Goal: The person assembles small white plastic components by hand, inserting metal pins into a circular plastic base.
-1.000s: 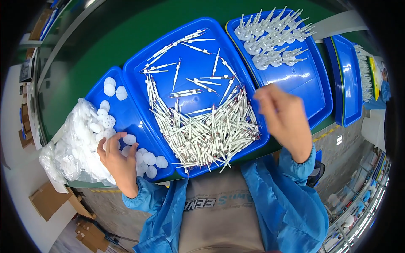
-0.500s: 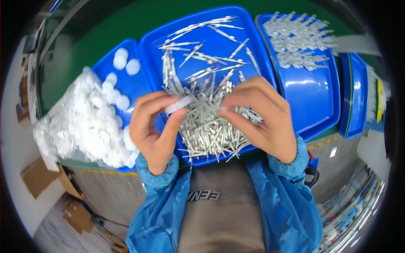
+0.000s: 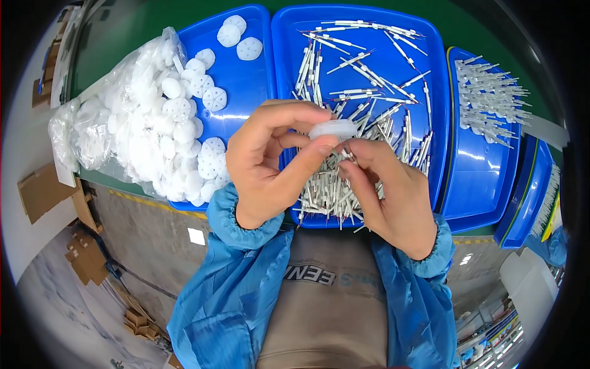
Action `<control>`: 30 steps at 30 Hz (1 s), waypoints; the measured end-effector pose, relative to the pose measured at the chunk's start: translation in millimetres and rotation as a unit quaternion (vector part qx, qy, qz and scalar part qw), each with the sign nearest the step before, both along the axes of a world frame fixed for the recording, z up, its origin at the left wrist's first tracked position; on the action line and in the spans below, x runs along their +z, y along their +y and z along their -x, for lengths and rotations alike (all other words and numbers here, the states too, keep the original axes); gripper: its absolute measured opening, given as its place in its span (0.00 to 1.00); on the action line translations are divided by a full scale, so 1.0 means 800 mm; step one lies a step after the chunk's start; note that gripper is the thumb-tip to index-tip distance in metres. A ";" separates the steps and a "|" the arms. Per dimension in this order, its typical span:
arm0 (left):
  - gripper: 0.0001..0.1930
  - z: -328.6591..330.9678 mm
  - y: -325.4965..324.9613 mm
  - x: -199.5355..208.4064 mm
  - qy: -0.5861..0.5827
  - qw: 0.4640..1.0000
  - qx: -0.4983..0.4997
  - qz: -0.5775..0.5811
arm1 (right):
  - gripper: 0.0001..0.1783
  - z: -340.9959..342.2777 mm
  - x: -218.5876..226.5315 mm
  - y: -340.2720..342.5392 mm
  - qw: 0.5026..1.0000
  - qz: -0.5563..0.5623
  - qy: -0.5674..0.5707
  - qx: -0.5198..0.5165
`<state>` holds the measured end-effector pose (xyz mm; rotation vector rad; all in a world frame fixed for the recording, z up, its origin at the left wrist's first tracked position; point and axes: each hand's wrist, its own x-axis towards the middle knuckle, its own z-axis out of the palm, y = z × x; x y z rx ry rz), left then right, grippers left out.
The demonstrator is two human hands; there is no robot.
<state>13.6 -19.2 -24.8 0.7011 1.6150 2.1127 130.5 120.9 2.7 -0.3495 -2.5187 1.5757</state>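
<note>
My left hand (image 3: 264, 166) pinches a translucent white round plastic cap (image 3: 332, 130) between thumb and fingers, tilted edge-on. Right beside it, my right hand (image 3: 393, 190) holds a thin white stick-like part (image 3: 347, 154) in its fingertips, close against the cap's lower edge; whether the two touch I cannot tell. Both hands are over the middle blue tray (image 3: 286, 55). A dense heap of similar thin white sticks (image 3: 329, 194) with dark or reddish tips lies below them, and looser ones are scattered toward the tray's far side.
On the left, a blue tray (image 3: 246, 80) holds white round caps (image 3: 214, 98) spilling from a clear plastic bag (image 3: 95, 135). The right blue tray (image 3: 476, 184) carries rows of caps with sticks attached (image 3: 491, 98). Further right stands another narrow blue tray (image 3: 522, 197).
My hands have come together, bringing the cap and the stick side by side. The view has shifted, so the trays appear further right.
</note>
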 end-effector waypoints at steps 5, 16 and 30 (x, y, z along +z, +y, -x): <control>0.15 0.004 -0.001 -0.004 0.053 0.998 -0.007 -0.020 | 0.12 0.005 0.008 0.004 1.000 0.002 -0.008 0.003; 0.16 0.006 -0.002 -0.005 0.068 0.998 -0.005 -0.008 | 0.08 0.008 0.005 -0.008 0.994 -0.071 0.038 -0.070; 0.17 0.015 0.001 -0.010 0.196 0.979 -0.045 0.015 | 0.06 0.005 0.010 0.000 0.996 -0.055 0.034 -0.060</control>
